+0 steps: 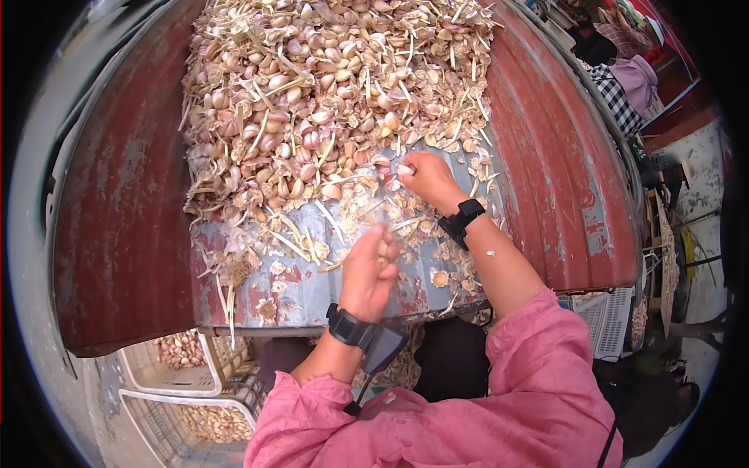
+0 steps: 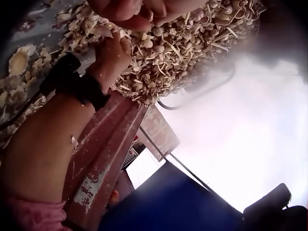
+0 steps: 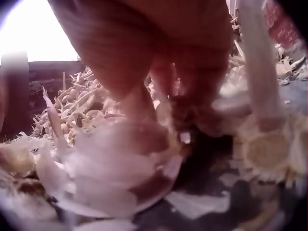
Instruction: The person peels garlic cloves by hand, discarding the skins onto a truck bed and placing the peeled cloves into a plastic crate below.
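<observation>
Over the metal sheet (image 1: 292,300), the left hand (image 1: 370,269) is blurred, its fingers curled towards the palm; no item shows plainly in it. Its curled fingers also show at the top of the left wrist view, hand (image 2: 149,12). Farther forward and right, the right hand (image 1: 429,179) pinches a pale garlic clove (image 1: 405,169) at the edge of the garlic heap (image 1: 312,101). In the right wrist view the right hand (image 3: 159,43) reaches down among papery skins (image 3: 197,204), its fingertips partly hidden.
Dry stalks and skins lie scattered towards the near edge. Red corrugated panels (image 1: 125,179) flank the heap. Below left stand crates holding cloves (image 1: 214,423). A white crate (image 1: 612,320) is at the right, and people in checked cloth (image 1: 612,97) appear at the upper right.
</observation>
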Available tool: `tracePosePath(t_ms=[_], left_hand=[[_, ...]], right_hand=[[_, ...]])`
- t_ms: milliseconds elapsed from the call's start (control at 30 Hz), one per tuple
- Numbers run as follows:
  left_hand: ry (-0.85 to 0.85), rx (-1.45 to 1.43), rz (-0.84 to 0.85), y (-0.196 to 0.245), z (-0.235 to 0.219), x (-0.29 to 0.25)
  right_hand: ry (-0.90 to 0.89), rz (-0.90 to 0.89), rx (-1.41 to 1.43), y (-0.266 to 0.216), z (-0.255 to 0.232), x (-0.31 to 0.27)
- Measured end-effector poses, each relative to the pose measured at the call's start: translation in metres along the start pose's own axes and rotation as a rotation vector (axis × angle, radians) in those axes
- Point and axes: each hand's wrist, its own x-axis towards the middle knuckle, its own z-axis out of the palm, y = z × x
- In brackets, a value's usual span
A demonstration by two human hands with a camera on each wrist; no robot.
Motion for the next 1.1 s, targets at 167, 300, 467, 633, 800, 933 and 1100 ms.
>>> tracePosePath(t_ms=[167, 300, 467, 633, 800, 933, 1100], left_hand=[[0.081, 0.235, 0.169, 0.004, 0.013, -0.005], [0.012, 0.259, 0.193, -0.004, 0.013, -0.007], [-0.005, 0.353, 0.274, -0.018, 0.002, -0.002], [-0.147, 0.918, 0.555, -0.018, 0.007, -0.014], [-0.293, 1.091, 0.633, -0.011, 0.01, -0.021], [-0.329, 1.047, 0.709, -0.01, 0.015, -0.022], [-0.408, 1.075, 0.906, 0.0, 0.024, -0.033]], right_hand=[[-0.148, 0.263, 0.59, -0.043, -0.013, -0.037], [-0.037, 0.231, 0.74, -0.082, -0.022, -0.076], [0.026, 0.214, 0.721, -0.099, -0.04, -0.091], [-0.315, 0.09, 0.508, -0.089, -0.075, -0.076], [-0.121, -0.315, 0.363, -0.074, -0.065, -0.074], [-0.459, 0.413, 1.248, -0.07, -0.073, -0.07], [-0.179, 0.307, 0.226, -0.025, -0.066, -0.077]])
